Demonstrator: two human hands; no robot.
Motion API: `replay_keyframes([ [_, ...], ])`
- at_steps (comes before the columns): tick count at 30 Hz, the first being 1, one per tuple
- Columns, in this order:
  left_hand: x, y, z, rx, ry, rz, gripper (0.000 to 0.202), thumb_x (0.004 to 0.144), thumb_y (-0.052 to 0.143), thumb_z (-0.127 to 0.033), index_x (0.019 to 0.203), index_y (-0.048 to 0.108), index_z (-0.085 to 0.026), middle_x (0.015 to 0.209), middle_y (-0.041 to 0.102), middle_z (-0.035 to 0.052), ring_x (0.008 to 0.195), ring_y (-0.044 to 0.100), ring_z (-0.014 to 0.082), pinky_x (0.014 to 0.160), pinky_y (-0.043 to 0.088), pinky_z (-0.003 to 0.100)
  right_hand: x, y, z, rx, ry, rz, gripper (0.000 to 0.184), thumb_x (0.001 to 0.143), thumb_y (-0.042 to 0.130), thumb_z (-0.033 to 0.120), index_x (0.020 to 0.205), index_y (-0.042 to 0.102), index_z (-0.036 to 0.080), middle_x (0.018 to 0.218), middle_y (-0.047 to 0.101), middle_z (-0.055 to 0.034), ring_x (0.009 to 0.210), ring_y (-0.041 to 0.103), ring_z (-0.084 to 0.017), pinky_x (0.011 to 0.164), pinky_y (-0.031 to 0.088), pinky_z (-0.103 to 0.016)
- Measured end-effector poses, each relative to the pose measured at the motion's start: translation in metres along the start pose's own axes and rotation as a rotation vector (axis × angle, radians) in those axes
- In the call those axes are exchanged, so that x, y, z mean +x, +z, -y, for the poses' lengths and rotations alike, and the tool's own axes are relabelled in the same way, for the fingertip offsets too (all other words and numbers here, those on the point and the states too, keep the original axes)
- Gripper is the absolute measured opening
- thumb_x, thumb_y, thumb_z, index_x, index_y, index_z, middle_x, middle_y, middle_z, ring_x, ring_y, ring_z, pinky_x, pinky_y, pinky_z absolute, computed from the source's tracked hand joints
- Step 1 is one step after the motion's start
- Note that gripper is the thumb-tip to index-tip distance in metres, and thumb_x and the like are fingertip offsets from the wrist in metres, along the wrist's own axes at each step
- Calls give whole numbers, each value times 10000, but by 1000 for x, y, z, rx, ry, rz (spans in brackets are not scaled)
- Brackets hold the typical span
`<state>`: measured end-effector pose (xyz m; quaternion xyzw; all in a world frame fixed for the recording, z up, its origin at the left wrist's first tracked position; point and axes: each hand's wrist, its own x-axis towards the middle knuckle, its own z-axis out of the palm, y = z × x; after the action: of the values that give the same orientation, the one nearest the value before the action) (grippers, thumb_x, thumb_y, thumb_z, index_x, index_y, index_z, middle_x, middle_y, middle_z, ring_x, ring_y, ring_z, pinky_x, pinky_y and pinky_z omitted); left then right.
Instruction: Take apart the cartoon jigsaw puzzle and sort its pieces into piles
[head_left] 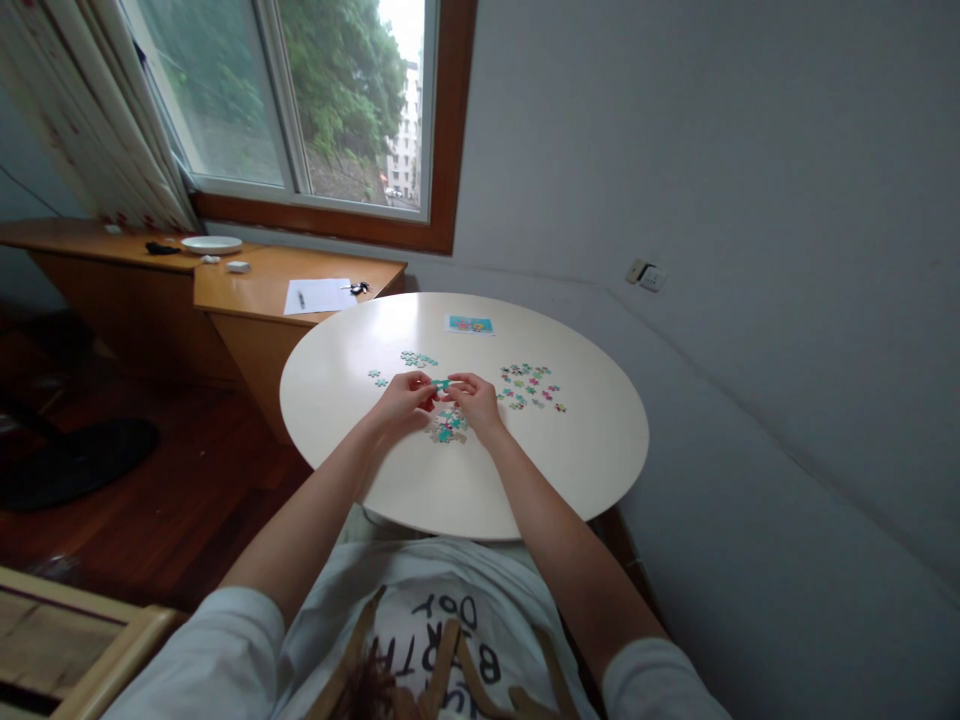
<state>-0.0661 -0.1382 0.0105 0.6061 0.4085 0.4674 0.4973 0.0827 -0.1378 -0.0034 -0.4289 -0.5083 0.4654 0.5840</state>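
Note:
Above the middle of a white oval table (420, 490), my left hand (405, 398) and my right hand (474, 402) meet, fingertips pinched on teal jigsaw puzzle pieces (441, 385) between them. Whether it is one piece or two joined is too small to tell. Just below my hands lies a pile of mixed puzzle pieces (448, 428). Beyond my left hand is a flat group of teal pieces (418, 358), with a few loose ones (375, 374) to its left. Multicoloured pieces (532, 385) are spread out to the right of my right hand.
A small picture card (470, 325) lies near the table's far edge. Behind to the left, a wooden desk (259, 270) bears a white sheet of paper (319, 296), keys (360, 288) and a white plate (212, 244). A wall (720, 300) borders the right side.

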Motion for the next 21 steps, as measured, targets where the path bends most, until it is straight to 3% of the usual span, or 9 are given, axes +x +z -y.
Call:
replay_keyframes([
  [21,1,-2,1,7,16,12,189,695,664,-278,629,550,-142,556,589,10,500,531,100,542,425,252,0,-1,0,-14,15,21,263,551,755,271,754,616,178,605,668,6,564,664,-174,464,477,-233],
])
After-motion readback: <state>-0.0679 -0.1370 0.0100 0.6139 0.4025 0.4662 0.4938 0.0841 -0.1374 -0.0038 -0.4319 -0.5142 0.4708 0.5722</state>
